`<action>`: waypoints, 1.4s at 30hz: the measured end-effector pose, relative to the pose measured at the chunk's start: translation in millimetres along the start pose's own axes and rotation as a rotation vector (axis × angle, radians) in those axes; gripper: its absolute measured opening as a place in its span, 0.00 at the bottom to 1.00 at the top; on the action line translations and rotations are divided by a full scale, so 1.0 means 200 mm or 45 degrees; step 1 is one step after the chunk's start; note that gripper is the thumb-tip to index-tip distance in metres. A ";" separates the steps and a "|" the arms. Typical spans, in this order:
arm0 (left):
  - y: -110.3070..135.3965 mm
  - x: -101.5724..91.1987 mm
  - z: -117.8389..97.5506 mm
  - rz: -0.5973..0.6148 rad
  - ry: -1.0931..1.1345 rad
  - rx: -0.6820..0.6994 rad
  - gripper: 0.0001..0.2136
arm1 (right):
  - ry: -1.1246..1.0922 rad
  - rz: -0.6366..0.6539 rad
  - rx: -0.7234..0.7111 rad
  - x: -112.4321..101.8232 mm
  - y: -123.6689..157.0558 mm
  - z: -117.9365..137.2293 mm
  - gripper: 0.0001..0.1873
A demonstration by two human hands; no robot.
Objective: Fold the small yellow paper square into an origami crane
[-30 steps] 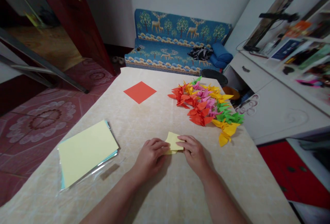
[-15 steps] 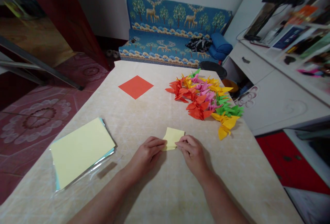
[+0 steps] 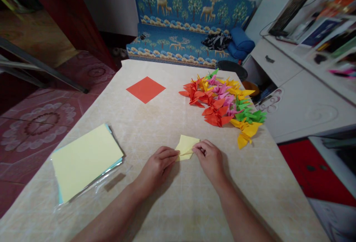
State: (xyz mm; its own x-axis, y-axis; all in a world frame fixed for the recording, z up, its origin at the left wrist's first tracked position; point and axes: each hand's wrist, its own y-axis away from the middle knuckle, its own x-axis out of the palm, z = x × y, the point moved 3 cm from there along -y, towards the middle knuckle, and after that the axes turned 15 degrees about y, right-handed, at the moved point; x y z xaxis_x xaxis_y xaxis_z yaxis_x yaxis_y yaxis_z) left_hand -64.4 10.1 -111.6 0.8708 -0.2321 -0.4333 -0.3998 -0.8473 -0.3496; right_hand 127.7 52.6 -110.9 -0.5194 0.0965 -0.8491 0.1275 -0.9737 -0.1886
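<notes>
A small folded pale yellow paper [image 3: 185, 146] lies on the beige table [image 3: 172, 123] in front of me. My left hand [image 3: 157, 167] pinches its left edge with curled fingers. My right hand [image 3: 210, 159] pinches its right corner, fingers bent tight together. Both forearms reach in from the bottom of the view.
A stack of pale yellow sheets in a clear wrapper [image 3: 85, 160] lies at the left. An orange-red square sheet [image 3: 145, 89] sits farther back. A heap of several folded paper cranes [image 3: 222, 104] in many colours is at the right. A blue patterned sofa [image 3: 189, 23] stands beyond.
My right fingers have lifted and folded the paper's right corner inward, and the paper's shape has shifted from flat square to a pointed fold. The camera tilted slightly.
</notes>
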 end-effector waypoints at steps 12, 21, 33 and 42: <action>-0.03 -0.01 -0.03 -0.099 0.032 -0.097 0.10 | 0.222 -0.044 0.033 -0.01 0.01 0.04 0.05; -0.09 0.03 -0.01 -0.251 -0.100 -0.407 0.06 | 0.212 -0.055 0.035 -0.02 0.01 0.05 0.04; -0.09 0.05 -0.02 -0.249 -0.261 -0.439 0.08 | 0.212 -0.055 0.056 -0.02 0.01 0.04 0.05; -0.10 0.06 -0.02 -0.250 -0.289 -0.438 0.07 | 0.145 -0.053 0.094 -0.02 0.00 0.03 0.06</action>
State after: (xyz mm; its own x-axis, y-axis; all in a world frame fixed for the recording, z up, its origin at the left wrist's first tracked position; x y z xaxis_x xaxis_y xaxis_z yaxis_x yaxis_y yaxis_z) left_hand -44.5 22.9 -105.5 0.8207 0.0266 -0.5708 -0.0819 -0.9831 -0.1637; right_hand 124.8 50.4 -105.6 -0.4231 0.1555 -0.8927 0.0436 -0.9805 -0.1915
